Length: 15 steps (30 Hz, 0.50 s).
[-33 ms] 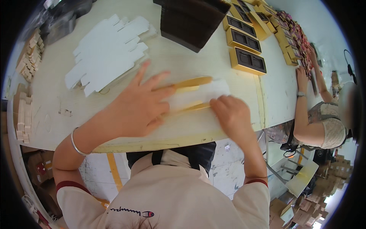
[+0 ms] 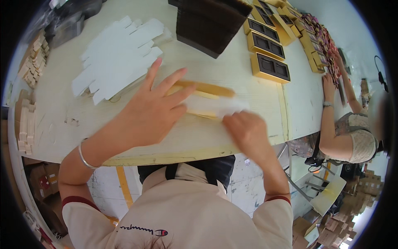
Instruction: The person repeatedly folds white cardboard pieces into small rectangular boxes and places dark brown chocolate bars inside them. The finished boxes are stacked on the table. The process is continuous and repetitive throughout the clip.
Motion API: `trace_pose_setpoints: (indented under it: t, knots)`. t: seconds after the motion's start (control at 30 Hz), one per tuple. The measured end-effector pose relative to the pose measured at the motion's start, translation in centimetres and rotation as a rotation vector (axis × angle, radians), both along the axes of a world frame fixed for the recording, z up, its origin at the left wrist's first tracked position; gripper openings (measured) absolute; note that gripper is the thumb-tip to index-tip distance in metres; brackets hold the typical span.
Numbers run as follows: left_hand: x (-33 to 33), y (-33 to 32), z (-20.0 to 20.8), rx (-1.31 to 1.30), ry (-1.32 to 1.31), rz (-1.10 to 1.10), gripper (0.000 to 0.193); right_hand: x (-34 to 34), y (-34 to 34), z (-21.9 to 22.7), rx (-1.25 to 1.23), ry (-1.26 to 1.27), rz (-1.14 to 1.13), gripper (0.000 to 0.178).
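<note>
A box blank, gold on its raised side walls and white inside, lies on the table in front of me, smeared by motion. My left hand is over its left end, the fingers stretched and spread, some of them touching the gold walls. At the right end my right hand is closed, its curled fingers against the white end of the blank. The fingertips of that hand are hidden under it. Beyond my left hand lies a spread pile of white flat cut-out blanks.
A tall stack of dark brown plastic trays stands at the far middle. Gold boxes with dark inserts line the right side. Small pale blocks sit along the left edge. At the right, a co-worker's arms reach onto the table.
My right hand has shifted left and slightly toward me. The blank's gold walls now slant down to the right. My left hand stays nearly in place over the left end.
</note>
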State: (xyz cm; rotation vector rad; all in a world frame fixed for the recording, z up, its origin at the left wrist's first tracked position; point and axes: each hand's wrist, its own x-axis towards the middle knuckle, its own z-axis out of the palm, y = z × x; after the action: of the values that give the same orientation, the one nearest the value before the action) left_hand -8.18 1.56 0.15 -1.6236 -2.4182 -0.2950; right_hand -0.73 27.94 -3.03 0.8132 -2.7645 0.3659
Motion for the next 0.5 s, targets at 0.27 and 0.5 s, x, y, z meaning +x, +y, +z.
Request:
trace_pose_setpoints:
  t: [0.27,0.5]
  knots:
    - [1.3,-0.4,-4.3,0.060,-0.274,-0.055,0.037,2.4,-4.7,1.8,-0.415,-0.048,0.182,0.028]
    - [0.4,-0.3,-3.6,0.186,-0.408,-0.133,0.036,-0.7,-0.9,0.1,-0.289,-0.182,0.285,0.031]
